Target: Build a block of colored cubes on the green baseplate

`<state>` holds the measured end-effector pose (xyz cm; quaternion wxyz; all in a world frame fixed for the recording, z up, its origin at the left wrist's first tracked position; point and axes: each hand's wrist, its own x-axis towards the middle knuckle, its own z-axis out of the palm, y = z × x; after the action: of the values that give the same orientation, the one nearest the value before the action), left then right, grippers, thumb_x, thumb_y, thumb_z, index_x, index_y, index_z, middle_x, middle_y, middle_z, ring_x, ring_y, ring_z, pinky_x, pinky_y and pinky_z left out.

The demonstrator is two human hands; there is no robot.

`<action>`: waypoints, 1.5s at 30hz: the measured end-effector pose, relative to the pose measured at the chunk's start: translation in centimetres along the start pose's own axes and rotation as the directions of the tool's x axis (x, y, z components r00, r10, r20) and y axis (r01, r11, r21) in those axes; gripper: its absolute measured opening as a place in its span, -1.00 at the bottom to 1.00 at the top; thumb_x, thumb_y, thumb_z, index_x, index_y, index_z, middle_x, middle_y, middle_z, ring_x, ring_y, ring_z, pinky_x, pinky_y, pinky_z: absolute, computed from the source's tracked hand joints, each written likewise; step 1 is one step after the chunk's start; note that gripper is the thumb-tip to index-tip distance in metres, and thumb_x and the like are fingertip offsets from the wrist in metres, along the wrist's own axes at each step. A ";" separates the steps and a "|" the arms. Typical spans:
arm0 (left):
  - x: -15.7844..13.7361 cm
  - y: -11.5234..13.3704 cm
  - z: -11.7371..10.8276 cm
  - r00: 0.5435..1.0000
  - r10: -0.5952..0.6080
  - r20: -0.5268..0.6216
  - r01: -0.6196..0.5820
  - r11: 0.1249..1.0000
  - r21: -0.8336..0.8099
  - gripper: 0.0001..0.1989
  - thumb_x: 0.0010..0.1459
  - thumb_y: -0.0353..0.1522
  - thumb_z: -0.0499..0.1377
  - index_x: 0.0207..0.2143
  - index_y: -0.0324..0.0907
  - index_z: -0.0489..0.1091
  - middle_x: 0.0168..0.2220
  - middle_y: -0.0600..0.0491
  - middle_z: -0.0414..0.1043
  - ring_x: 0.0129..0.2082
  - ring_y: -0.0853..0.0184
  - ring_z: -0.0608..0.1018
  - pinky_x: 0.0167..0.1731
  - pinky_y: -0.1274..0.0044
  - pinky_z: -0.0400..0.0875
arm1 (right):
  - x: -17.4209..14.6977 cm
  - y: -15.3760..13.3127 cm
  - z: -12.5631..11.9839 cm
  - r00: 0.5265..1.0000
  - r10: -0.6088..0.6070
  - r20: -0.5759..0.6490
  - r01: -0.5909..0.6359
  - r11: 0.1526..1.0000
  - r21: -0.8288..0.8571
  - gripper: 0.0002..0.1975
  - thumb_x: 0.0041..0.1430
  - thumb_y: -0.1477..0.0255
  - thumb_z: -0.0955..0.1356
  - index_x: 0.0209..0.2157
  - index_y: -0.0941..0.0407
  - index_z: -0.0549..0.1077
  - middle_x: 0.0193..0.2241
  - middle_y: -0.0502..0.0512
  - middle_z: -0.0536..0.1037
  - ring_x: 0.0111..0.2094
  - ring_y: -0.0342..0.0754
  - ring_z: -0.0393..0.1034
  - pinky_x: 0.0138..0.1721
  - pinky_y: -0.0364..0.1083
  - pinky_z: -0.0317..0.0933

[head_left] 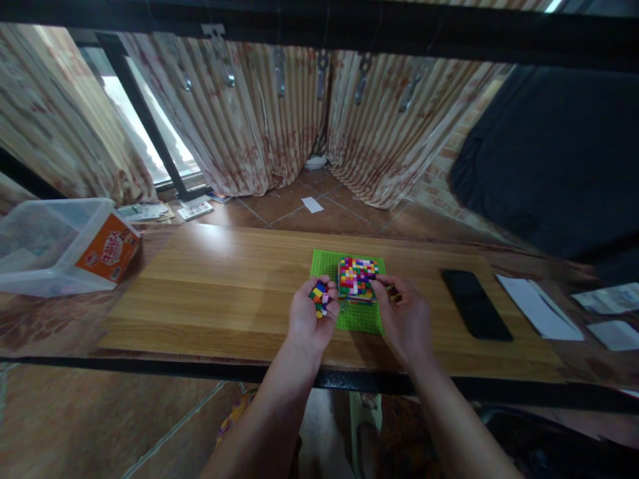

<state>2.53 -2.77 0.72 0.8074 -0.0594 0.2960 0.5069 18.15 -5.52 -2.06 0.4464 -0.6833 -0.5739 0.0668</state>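
Note:
My left hand is cupped palm up, just left of the brick block, and holds a small heap of mixed-colour building bricks. A green baseplate lies under a squarish block of many-coloured building bricks, built up several layers high. At the block's right edge, my right hand has its thumb and forefinger closed together. A small dark building brick shows at those fingertips, touching or very near the top of the block. The fingers partly cover the right side of the baseplate.
The wooden board carries a black phone to the right. Beyond it lie white papers. At the far left stands a clear plastic bin with an orange label. A dark bar with hooks crosses above, in front of curtains.

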 end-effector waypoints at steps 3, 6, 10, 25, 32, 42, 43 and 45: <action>-0.1 -0.1 0.0 1.000 -0.005 0.012 0.004 1.000 0.017 -0.82 0.20 -0.45 0.01 -0.45 -0.28 0.32 -0.53 0.06 0.27 -0.64 0.55 0.33 -0.75 0.76 0.15 | 0.1 0.2 0.9 0.998 -0.023 -0.063 0.018 0.997 -0.076 -0.65 0.17 0.18 0.31 -0.18 0.17 0.49 -0.26 0.23 0.50 -0.18 0.10 0.35 -0.11 0.10 0.23; -0.2 -0.2 0.1 1.000 -0.006 0.025 0.005 0.999 0.041 -0.80 0.21 -0.43 0.00 -0.45 -0.28 0.33 -0.53 0.05 0.28 -0.64 0.55 0.34 -0.75 0.76 0.14 | 0.0 0.5 1.9 0.996 -0.027 -0.082 0.019 0.995 -0.100 -0.59 0.15 0.16 0.32 -0.10 0.17 0.45 -0.16 0.29 0.44 -0.08 0.15 0.28 -0.04 0.16 0.18; -0.2 -0.5 0.1 0.999 -0.027 0.036 0.025 0.998 0.064 -0.77 0.23 -0.40 -0.01 -0.46 -0.28 0.33 -0.55 0.06 0.27 -0.65 0.54 0.33 -0.75 0.76 0.13 | -0.4 0.7 2.5 0.998 0.002 -0.070 -0.004 0.999 -0.037 -0.60 0.16 0.18 0.32 -0.08 0.16 0.44 -0.15 0.27 0.44 -0.06 0.14 0.28 -0.02 0.15 0.17; -0.3 -1.8 0.0 0.986 -0.125 0.114 0.091 0.960 0.264 -0.74 0.24 -0.31 0.02 -0.42 -0.29 0.35 -0.56 0.09 0.25 -0.69 0.57 0.26 -0.80 0.76 0.00 | -0.2 -0.6 0.6 0.999 -0.031 -0.026 0.035 0.977 0.212 -0.72 0.22 0.24 0.29 -0.13 0.03 0.52 -0.08 0.16 0.43 0.00 0.05 0.31 0.06 0.12 0.18; -0.4 -2.4 0.1 0.980 -0.166 0.111 0.114 0.920 0.374 -0.81 0.17 -0.28 0.16 -0.38 -0.24 0.32 -0.57 0.13 0.28 -0.73 0.59 0.27 -0.80 0.78 -0.03 | 0.0 -2.0 -0.7 0.933 -0.170 0.317 0.071 0.951 0.300 -0.71 0.30 0.28 0.23 -0.12 -0.01 0.54 0.01 0.11 0.42 0.09 0.01 0.29 0.14 0.08 0.14; -0.1 -2.9 -0.3 0.958 -0.234 0.166 0.115 0.843 0.525 -0.65 0.05 -0.13 0.26 -0.39 -0.24 0.32 -0.58 0.13 0.30 -0.74 0.61 0.26 -0.80 0.79 -0.07 | 0.3 -1.6 -1.8 0.912 -0.144 0.384 0.008 0.942 0.335 -0.78 0.25 0.37 0.27 -0.34 0.04 0.56 -0.05 0.07 0.46 0.00 -0.03 0.37 0.06 0.02 0.20; -0.1 -2.9 -0.3 0.960 -0.226 0.163 0.108 0.840 0.531 -0.65 0.04 -0.12 0.26 -0.39 -0.24 0.32 -0.58 0.13 0.30 -0.73 0.61 0.26 -0.79 0.79 -0.08 | 0.3 -1.6 -1.9 0.911 -0.143 0.387 0.006 0.942 0.334 -0.77 0.26 0.36 0.27 -0.34 0.05 0.55 -0.06 0.07 0.47 -0.01 -0.03 0.37 0.06 0.03 0.20; 0.0 -3.0 -0.3 0.966 -0.207 0.156 0.091 0.835 0.542 -0.63 0.03 -0.11 0.27 -0.40 -0.24 0.31 -0.58 0.14 0.31 -0.74 0.61 0.26 -0.79 0.78 -0.08 | 0.3 -1.5 -1.9 0.903 -0.147 0.402 0.011 0.947 0.322 -0.78 0.26 0.36 0.27 -0.29 0.04 0.56 -0.05 0.08 0.47 0.00 -0.02 0.36 0.07 0.04 0.20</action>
<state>4.98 -4.38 -0.13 0.8558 0.1963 0.3326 0.3441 18.34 -6.36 0.18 0.4167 -0.5492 -0.6663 0.2841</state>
